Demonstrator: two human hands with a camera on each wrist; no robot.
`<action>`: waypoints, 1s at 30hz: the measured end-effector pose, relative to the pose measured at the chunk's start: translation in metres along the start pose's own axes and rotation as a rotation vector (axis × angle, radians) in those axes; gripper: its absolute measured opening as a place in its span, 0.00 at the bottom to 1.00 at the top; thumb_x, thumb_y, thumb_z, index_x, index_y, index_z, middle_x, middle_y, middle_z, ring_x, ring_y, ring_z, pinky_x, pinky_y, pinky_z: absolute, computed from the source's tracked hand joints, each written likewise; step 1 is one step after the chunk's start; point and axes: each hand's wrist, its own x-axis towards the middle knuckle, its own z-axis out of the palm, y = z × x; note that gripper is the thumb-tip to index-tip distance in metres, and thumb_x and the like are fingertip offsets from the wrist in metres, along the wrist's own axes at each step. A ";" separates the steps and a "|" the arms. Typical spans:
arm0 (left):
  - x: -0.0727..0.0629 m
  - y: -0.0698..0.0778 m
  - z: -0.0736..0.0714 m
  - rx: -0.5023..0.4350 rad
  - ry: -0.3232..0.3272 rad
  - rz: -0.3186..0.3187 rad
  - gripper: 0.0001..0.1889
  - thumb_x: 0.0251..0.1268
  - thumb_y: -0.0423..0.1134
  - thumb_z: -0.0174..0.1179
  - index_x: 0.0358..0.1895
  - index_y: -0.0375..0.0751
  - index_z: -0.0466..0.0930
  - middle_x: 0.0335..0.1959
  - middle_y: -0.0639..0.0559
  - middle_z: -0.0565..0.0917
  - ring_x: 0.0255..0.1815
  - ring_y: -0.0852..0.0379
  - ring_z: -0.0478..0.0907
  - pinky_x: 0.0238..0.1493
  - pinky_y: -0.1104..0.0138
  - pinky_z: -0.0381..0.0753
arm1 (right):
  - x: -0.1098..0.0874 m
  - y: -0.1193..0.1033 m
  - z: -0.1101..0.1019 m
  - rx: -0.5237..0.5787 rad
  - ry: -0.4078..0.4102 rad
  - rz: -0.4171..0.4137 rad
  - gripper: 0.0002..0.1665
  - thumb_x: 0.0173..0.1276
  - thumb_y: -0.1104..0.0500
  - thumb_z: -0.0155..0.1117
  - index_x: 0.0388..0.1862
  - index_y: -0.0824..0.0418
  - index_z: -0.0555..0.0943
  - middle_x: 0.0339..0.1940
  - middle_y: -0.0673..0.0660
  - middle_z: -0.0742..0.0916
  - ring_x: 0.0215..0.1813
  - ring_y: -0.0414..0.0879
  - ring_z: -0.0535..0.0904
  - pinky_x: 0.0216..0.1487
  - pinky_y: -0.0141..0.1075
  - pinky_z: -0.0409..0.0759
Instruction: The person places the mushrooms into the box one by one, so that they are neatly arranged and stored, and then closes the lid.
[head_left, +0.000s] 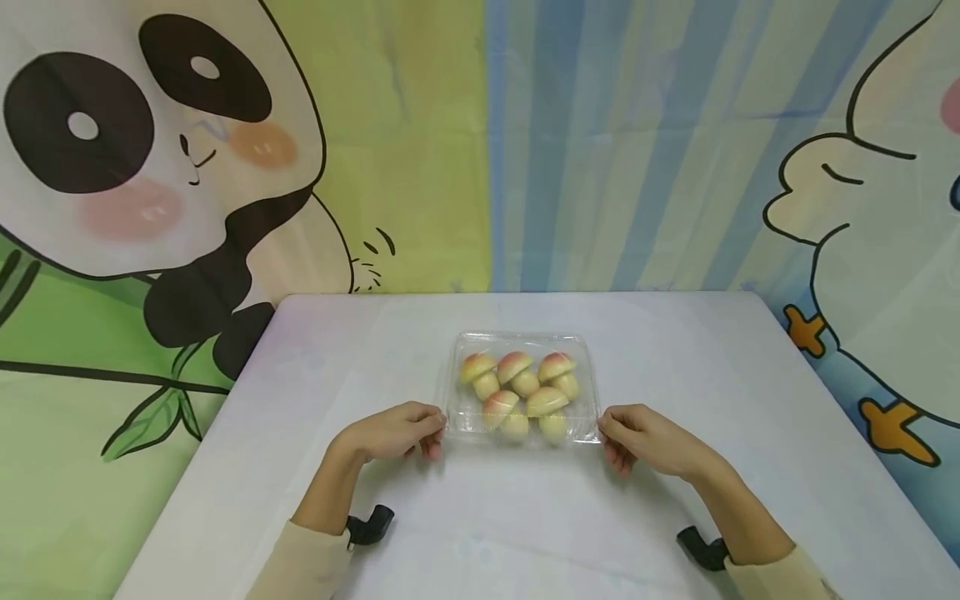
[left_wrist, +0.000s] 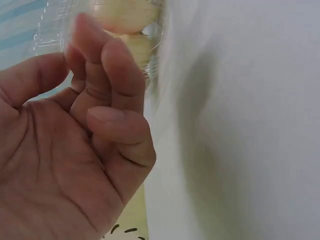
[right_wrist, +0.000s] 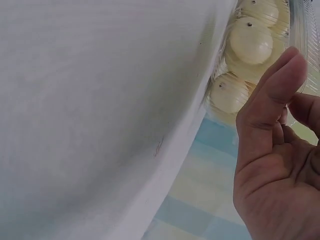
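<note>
A clear plastic clamshell box (head_left: pixel 587 392) is on the white table, with several toy mushrooms (head_left: pixel 516 367) inside. Their caps are yellow and pinkish red, their stems pale cream. My left hand (head_left: pixel 397 432) pinches the box's near left corner between thumb and forefinger, the other fingers loosely curled below. At the near right corner, my right hand (head_left: pixel 651 440) grips the rim the same way. In the right wrist view, the round stem ends (right_wrist: pixel 251 41) show through the clear wall, beyond the bent fingers. The left wrist view catches only the box's edge (left_wrist: pixel 50 27) past the fingertips.
The white table (head_left: pixel 360 350) runs back to a cloth backdrop printed with a panda (head_left: pixel 165 150), blue stripes (head_left: pixel 622 150) and a white cartoon animal (head_left: pixel 892 275). A black wrist mount (head_left: pixel 371 525) sits at the left cuff, another (head_left: pixel 703 548) at the right.
</note>
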 end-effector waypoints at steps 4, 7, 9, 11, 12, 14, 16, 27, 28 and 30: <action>-0.002 -0.004 0.002 -0.001 0.023 0.029 0.20 0.85 0.46 0.45 0.36 0.36 0.78 0.27 0.47 0.82 0.30 0.51 0.72 0.28 0.69 0.70 | 0.001 -0.002 0.000 0.006 0.003 -0.003 0.26 0.86 0.52 0.45 0.39 0.74 0.76 0.29 0.58 0.82 0.29 0.45 0.80 0.31 0.43 0.85; -0.002 -0.008 0.004 -0.009 0.041 0.056 0.20 0.85 0.45 0.45 0.36 0.35 0.77 0.27 0.46 0.82 0.31 0.50 0.73 0.30 0.68 0.71 | 0.001 -0.003 0.001 0.011 0.001 0.000 0.26 0.86 0.52 0.46 0.39 0.74 0.76 0.29 0.57 0.82 0.30 0.44 0.80 0.31 0.43 0.85; -0.001 -0.011 0.006 -0.023 0.058 0.077 0.20 0.85 0.45 0.45 0.36 0.35 0.77 0.27 0.46 0.81 0.31 0.50 0.72 0.30 0.68 0.71 | 0.001 -0.002 0.001 0.013 0.006 0.000 0.26 0.86 0.51 0.46 0.38 0.74 0.76 0.28 0.57 0.82 0.29 0.44 0.80 0.31 0.43 0.85; 0.000 -0.013 0.008 -0.045 0.074 0.100 0.19 0.85 0.43 0.45 0.35 0.34 0.76 0.26 0.46 0.80 0.29 0.51 0.71 0.29 0.68 0.70 | 0.001 -0.002 0.002 0.011 0.016 -0.006 0.26 0.86 0.51 0.46 0.38 0.74 0.76 0.28 0.57 0.82 0.29 0.44 0.80 0.30 0.43 0.85; 0.001 -0.013 0.009 -0.060 0.082 0.109 0.19 0.85 0.43 0.45 0.35 0.33 0.76 0.26 0.47 0.79 0.28 0.52 0.70 0.29 0.69 0.69 | 0.001 -0.001 0.001 0.006 0.023 -0.005 0.26 0.86 0.51 0.46 0.38 0.73 0.76 0.28 0.57 0.82 0.29 0.44 0.80 0.30 0.42 0.85; 0.003 -0.015 0.012 -0.083 0.099 0.131 0.19 0.85 0.41 0.45 0.34 0.32 0.75 0.24 0.48 0.78 0.26 0.55 0.68 0.28 0.70 0.68 | 0.001 0.000 0.001 0.001 0.041 -0.006 0.26 0.86 0.51 0.47 0.37 0.73 0.76 0.27 0.56 0.82 0.28 0.44 0.79 0.29 0.41 0.84; 0.004 -0.017 0.016 -0.107 0.111 0.143 0.19 0.84 0.40 0.45 0.33 0.32 0.74 0.23 0.50 0.77 0.24 0.58 0.67 0.27 0.72 0.67 | 0.001 0.001 -0.001 -0.001 0.058 -0.008 0.26 0.86 0.51 0.48 0.36 0.72 0.76 0.26 0.56 0.81 0.27 0.43 0.79 0.28 0.39 0.83; 0.008 -0.018 0.017 -0.107 0.114 0.141 0.21 0.86 0.41 0.44 0.31 0.32 0.75 0.22 0.50 0.78 0.22 0.59 0.66 0.26 0.71 0.67 | 0.003 0.005 -0.003 0.019 0.093 -0.010 0.24 0.85 0.53 0.49 0.35 0.72 0.75 0.25 0.55 0.80 0.26 0.42 0.78 0.28 0.40 0.83; 0.008 -0.017 0.016 -0.103 0.108 0.128 0.21 0.86 0.42 0.44 0.32 0.32 0.75 0.23 0.49 0.78 0.22 0.58 0.66 0.26 0.71 0.68 | 0.003 0.005 -0.003 0.022 0.087 -0.005 0.25 0.85 0.53 0.48 0.36 0.73 0.76 0.25 0.55 0.80 0.26 0.43 0.78 0.28 0.41 0.83; 0.009 -0.016 0.014 -0.091 0.094 0.098 0.21 0.85 0.43 0.45 0.34 0.32 0.77 0.24 0.47 0.79 0.23 0.56 0.68 0.26 0.70 0.69 | 0.003 0.006 -0.004 0.023 0.081 0.005 0.25 0.85 0.52 0.48 0.36 0.73 0.76 0.25 0.56 0.81 0.27 0.44 0.79 0.29 0.42 0.84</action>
